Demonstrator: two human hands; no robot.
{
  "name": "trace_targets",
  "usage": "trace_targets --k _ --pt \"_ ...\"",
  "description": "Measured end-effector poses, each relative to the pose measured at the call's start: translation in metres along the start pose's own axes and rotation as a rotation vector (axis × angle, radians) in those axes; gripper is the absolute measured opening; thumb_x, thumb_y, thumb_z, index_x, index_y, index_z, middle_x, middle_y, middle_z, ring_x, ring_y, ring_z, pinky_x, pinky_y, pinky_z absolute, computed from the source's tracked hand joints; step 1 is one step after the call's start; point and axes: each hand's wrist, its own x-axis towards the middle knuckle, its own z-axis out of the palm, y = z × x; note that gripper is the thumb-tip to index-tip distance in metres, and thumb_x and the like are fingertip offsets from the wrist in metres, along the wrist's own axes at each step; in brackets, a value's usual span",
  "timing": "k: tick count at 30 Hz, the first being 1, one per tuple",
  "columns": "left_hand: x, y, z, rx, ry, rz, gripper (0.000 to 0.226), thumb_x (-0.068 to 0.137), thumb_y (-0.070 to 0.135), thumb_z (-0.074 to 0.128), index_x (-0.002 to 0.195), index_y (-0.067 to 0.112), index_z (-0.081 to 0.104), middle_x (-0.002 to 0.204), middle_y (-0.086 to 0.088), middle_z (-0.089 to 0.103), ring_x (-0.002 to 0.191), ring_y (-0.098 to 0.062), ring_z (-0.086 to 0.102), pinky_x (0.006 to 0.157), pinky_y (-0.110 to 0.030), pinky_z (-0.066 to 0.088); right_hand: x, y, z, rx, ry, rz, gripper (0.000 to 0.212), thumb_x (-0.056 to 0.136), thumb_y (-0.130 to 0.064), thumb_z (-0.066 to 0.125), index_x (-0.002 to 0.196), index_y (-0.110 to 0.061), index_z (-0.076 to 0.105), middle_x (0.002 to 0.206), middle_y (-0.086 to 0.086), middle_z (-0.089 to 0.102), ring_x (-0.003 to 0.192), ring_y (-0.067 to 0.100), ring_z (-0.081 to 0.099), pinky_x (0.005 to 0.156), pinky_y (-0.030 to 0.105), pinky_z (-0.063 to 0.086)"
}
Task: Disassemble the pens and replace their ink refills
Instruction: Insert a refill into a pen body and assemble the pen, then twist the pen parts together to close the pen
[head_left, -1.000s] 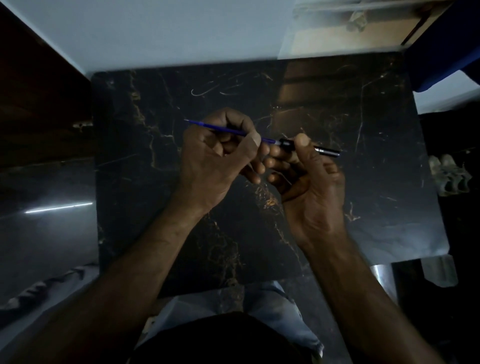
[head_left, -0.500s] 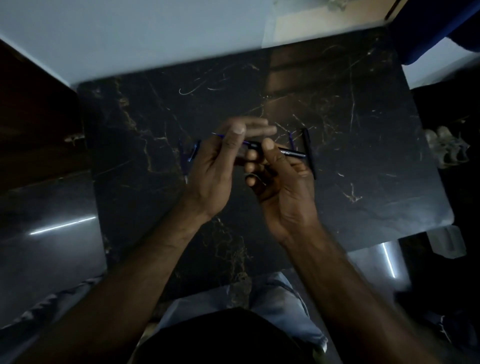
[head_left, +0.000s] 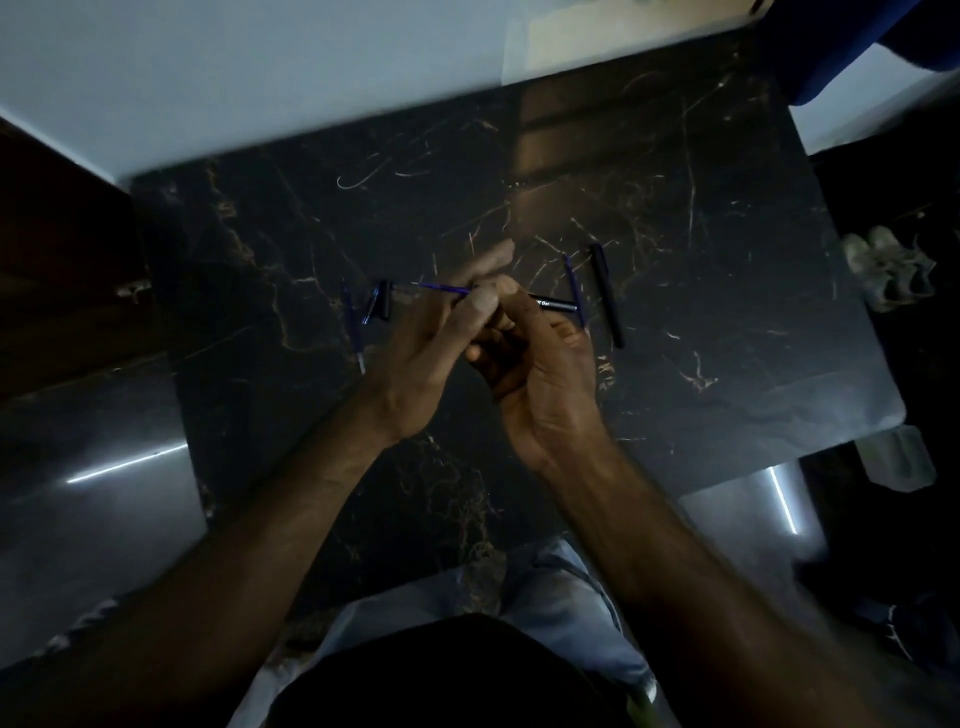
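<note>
Refills and pen bits lie to the left of the hands on the dark marble surface (head_left: 675, 364): a blue refill (head_left: 352, 328) pointing toward the person, and just beside it a short black cap (head_left: 384, 300) with a small blue piece (head_left: 370, 307) leaning against it. Over the middle, the left hand (head_left: 431, 353) pinches a thin blue refill (head_left: 441, 287) between thumb and fingertip, its other fingers loosely spread. Touching it, the right hand (head_left: 540, 374) is curled around a black pen barrel (head_left: 557, 303), whose end sticks out to the right; the refill lines up with the barrel's mouth, hidden behind the thumbs. Right of the hands, another blue refill (head_left: 575, 291) and a dark pen body (head_left: 608, 295) rest side by side on the surface.
</note>
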Motion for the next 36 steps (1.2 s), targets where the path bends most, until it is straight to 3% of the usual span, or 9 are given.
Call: trace_targets --k 3,7,9,12,17,24,30,33,36 --pt "-0.01 -0.017 -0.025 -0.016 0.146 0.07 0.055 0.109 0.035 0.038 0.156 0.01 0.051 0.154 -0.008 0.061 0.144 -0.025 0.057 0.117 -0.041 0.048 0.002 -0.005 -0.002 0.02 -0.011 -0.011 0.019 0.103 -0.017 0.063 0.096 -0.003 0.074 0.084 0.01 0.077 0.073 0.018 0.075 0.064 0.026 0.06" --pt "-0.008 -0.061 -0.074 0.513 0.573 -0.122 0.024 0.103 0.021 0.07 0.124 0.012 0.075 0.117 -0.003 0.079 0.105 -0.017 0.075 0.094 -0.032 0.061 0.007 -0.012 -0.006 -0.004 -0.045 -0.049 0.019 0.104 -0.017 0.062 0.094 -0.005 0.073 0.089 0.014 0.077 0.077 0.021 0.076 0.064 0.026 0.06" --pt "-0.004 -0.087 -0.088 0.701 0.528 -0.281 0.018 0.096 0.018 0.077 0.113 0.012 0.079 0.109 -0.007 0.08 0.1 -0.024 0.076 0.093 -0.039 0.06 0.009 -0.014 -0.005 -0.015 -0.056 -0.057 0.017 0.104 -0.016 0.062 0.097 -0.003 0.07 0.089 0.014 0.077 0.077 0.022 0.076 0.064 0.027 0.059" --pt "0.002 -0.108 -0.093 0.878 0.406 -0.344 0.014 0.095 0.024 0.077 0.105 0.015 0.078 0.103 -0.006 0.079 0.099 -0.026 0.075 0.083 -0.033 0.052 0.01 -0.014 -0.006 -0.025 -0.073 -0.083 0.016 0.105 -0.015 0.06 0.102 -0.001 0.067 0.09 0.015 0.077 0.077 0.023 0.076 0.064 0.028 0.059" --pt "0.008 -0.119 -0.093 0.903 0.434 -0.432 0.019 0.091 0.038 0.081 0.098 0.02 0.078 0.095 0.0 0.081 0.092 -0.023 0.077 0.077 -0.038 0.059 0.006 -0.013 -0.006 -0.043 -0.054 -0.075 0.015 0.105 -0.014 0.059 0.102 -0.001 0.065 0.087 0.014 0.076 0.075 0.022 0.075 0.063 0.027 0.059" --pt "0.012 -0.131 -0.097 0.905 0.419 -0.387 0.015 0.09 0.035 0.083 0.092 0.022 0.075 0.087 0.001 0.08 0.084 -0.021 0.075 0.072 -0.03 0.048 0.001 -0.014 -0.003 -0.059 -0.029 -0.073 0.015 0.105 -0.013 0.057 0.103 0.001 0.063 0.085 0.012 0.076 0.074 0.022 0.075 0.063 0.027 0.059" --pt "0.011 -0.119 -0.094 0.713 0.535 -0.44 0.012 0.09 0.034 0.08 0.091 0.023 0.076 0.08 0.008 0.073 0.07 -0.008 0.066 0.068 -0.027 0.053 -0.003 -0.016 -0.001 -0.044 -0.031 -0.091 0.016 0.104 -0.012 0.057 0.111 0.001 0.06 0.084 0.012 0.076 0.073 0.02 0.075 0.062 0.027 0.059" --pt "0.012 -0.079 -0.083 0.138 0.641 -0.418 0.008 0.099 0.022 0.076 0.092 0.02 0.073 0.076 0.008 0.074 0.061 -0.005 0.067 0.059 -0.033 0.058 -0.005 -0.017 -0.002 -0.04 -0.02 -0.095 0.014 0.104 -0.012 0.056 0.104 0.001 0.063 0.084 0.012 0.077 0.073 0.02 0.076 0.063 0.027 0.059" --pt "0.004 -0.017 -0.058 -0.374 0.583 -0.201 0.003 0.098 0.026 0.073 0.096 0.025 0.076 0.088 0.003 0.08 0.076 -0.011 0.077 0.058 -0.026 0.061 -0.008 -0.02 0.001 -0.02 0.003 -0.104 0.018 0.105 -0.012 0.056 0.094 -0.008 0.069 0.087 0.013 0.078 0.075 0.022 0.077 0.065 0.027 0.059"
